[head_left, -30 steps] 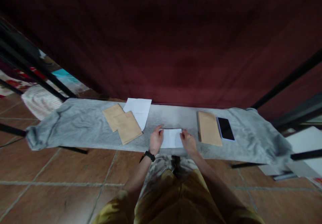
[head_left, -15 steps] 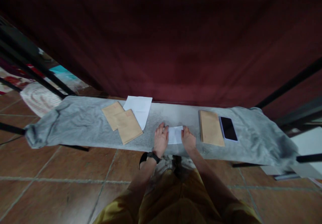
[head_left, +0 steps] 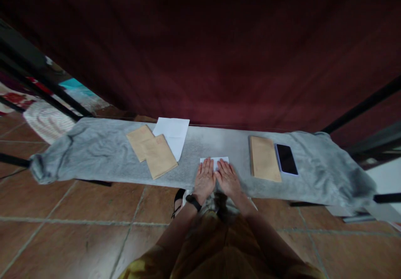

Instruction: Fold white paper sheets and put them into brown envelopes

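A small folded sheet of white paper lies on the grey cloth in front of me, mostly covered by my hands. My left hand rests flat on its left part, fingers stretched forward. Beside it, my right hand presses flat on the right part, fingers also stretched out. The two hands nearly touch at the thumbs. To the left are two brown envelopes, overlapping a larger white sheet. A stack of brown envelopes lies to the right of my right hand.
A phone lies right of the envelope stack. Grey cloth covers the long narrow surface. Behind it hangs a dark red curtain. Black metal bars stand at both ends, above a tiled floor.
My hands have moved from the side edges of the small white paper onto its top, coming closer together and flattening out. The envelopes and phone stay in place.
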The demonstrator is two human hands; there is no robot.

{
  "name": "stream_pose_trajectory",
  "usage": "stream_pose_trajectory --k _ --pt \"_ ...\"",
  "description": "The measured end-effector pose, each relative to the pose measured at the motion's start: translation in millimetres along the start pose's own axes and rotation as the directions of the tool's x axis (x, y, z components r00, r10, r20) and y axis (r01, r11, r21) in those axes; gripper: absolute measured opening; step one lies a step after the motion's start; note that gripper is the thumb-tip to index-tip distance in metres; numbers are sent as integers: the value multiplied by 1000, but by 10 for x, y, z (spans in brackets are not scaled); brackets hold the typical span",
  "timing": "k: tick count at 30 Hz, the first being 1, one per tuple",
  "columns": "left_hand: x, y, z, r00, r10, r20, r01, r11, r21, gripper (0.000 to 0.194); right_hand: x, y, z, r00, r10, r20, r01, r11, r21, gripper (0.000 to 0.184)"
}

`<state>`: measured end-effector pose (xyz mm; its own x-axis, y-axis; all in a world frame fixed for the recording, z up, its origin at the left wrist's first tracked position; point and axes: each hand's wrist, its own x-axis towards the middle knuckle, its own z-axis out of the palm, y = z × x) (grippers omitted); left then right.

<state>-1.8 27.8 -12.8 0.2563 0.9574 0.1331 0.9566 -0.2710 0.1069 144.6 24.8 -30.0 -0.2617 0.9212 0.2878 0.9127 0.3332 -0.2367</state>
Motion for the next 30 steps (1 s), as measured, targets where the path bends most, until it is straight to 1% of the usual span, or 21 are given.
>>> stream_pose_trajectory --k 3,7,14,17,19,20,21,24,26,28,30 --pt "-48 -51 -5 998 -42 -41 41 999 -8 59 -71 114 -2 998 -27 -51 25 998 -51 52" --pt "-100 -103 -21 993 -104 -62 104 995 -8 63 -142 215 -24 995 -22 -98 12 995 -99 55" --pt "-191 -213 -24 978 -172 -115 170 985 -27 59 -233 267 -73 996 1 -91 -14 990 -142 58" --pt "-203 -229 -39 964 -221 -146 217 975 -45 59 -249 265 -80 995 10 -104 -25 989 -144 59" --pt "-193 -169 -57 956 -239 -170 232 971 -61 60 -252 256 -74 994 16 -113 -32 990 -140 59" --pt "-184 -111 -65 959 -224 -173 214 974 -74 60 -254 253 -71 993 19 -114 -34 990 -137 60" --pt "-173 -34 -70 967 -190 -169 177 980 -90 60 -256 251 -68 993 21 -112 -36 990 -136 61" --pt "-125 260 -59 994 -6 -111 -11 989 -148 60 -271 263 -70 996 14 -86 -27 989 -146 62" --pt "-79 442 -34 996 68 -58 -77 982 -173 61 -284 281 -79 998 -7 -59 -3 986 -164 64" --pt "-29 554 -10 997 81 -12 -82 980 -181 63 -293 296 -88 999 -28 -39 20 983 -183 66" --pt "13 572 2 998 60 14 -57 983 -174 65 -296 299 -90 999 -31 -43 23 982 -190 63"
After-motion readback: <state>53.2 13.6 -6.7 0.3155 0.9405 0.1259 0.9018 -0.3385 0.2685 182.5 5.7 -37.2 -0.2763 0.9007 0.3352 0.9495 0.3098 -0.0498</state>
